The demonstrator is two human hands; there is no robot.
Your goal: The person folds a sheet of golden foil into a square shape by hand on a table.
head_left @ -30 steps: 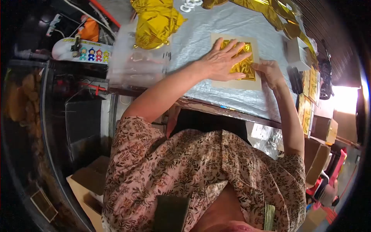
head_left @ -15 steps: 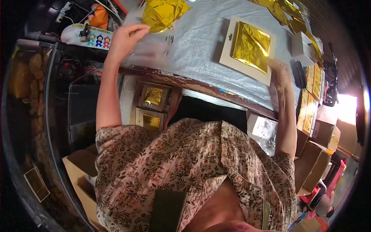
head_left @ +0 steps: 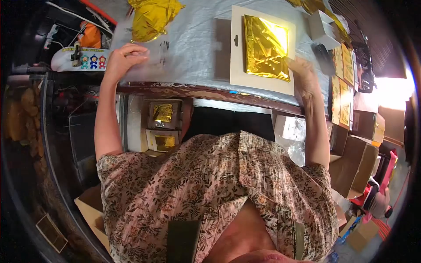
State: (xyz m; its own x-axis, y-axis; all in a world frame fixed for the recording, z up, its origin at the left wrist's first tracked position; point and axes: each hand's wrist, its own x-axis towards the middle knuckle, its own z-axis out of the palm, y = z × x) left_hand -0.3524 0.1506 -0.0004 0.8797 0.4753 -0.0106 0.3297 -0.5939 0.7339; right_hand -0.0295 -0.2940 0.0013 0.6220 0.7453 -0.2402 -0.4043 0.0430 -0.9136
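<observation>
A cream card (head_left: 237, 65) with a hanging slot lies on the grey-covered table, a shiny gold foil packet (head_left: 266, 48) on top of it. My right hand (head_left: 303, 73) is at the card's right edge, its fingers pinched at the packet's lower right side. At the table's left, my left hand (head_left: 125, 61) has its fingers drawn together at a clear plastic bag (head_left: 151, 59) with small dark print. Just above that hand sits a crumpled gold foil piece (head_left: 153, 19).
A white open box (head_left: 323, 28) and a dark object (head_left: 323, 59) stand at the table's right. Yellow printed boxes (head_left: 342, 101) are stacked beside them. Cardboard boxes (head_left: 357, 164) sit at the lower right. A skateboard (head_left: 81, 59) lies at the left.
The view has shifted, so the table's things appear further left. The card looks straighter. My left hand has come lower beside the clear bag, and my right hand stays by the card.
</observation>
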